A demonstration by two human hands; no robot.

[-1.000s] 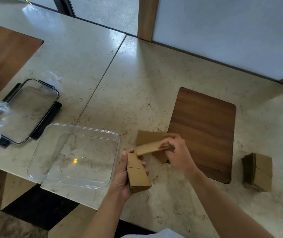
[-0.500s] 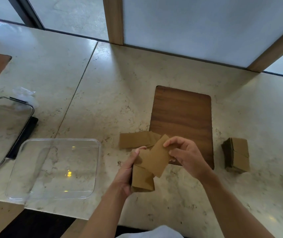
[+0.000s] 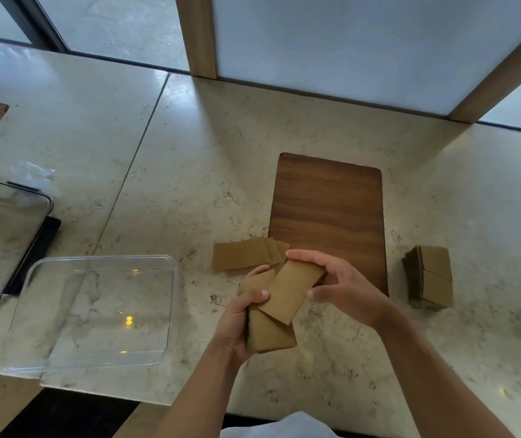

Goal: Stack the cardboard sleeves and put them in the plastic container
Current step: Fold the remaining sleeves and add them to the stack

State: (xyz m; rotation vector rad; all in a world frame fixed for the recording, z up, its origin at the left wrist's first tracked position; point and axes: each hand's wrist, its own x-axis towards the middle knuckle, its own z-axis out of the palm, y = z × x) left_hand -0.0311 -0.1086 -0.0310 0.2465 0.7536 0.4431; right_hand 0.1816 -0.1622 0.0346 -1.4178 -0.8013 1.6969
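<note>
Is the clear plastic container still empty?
Yes, only the marble counter shows through the clear plastic container; no sleeves lie inside it.

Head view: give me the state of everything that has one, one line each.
Plastic container: open, nothing inside.
Lid: off, lying flat left of the container.
Stack in hand: gripped by the left hand.
Single sleeve: flat, skewed across the stack, held by the right hand.
Loose sleeves: flat on the counter, fanned.
Side stack: on the counter, untouched.
</note>
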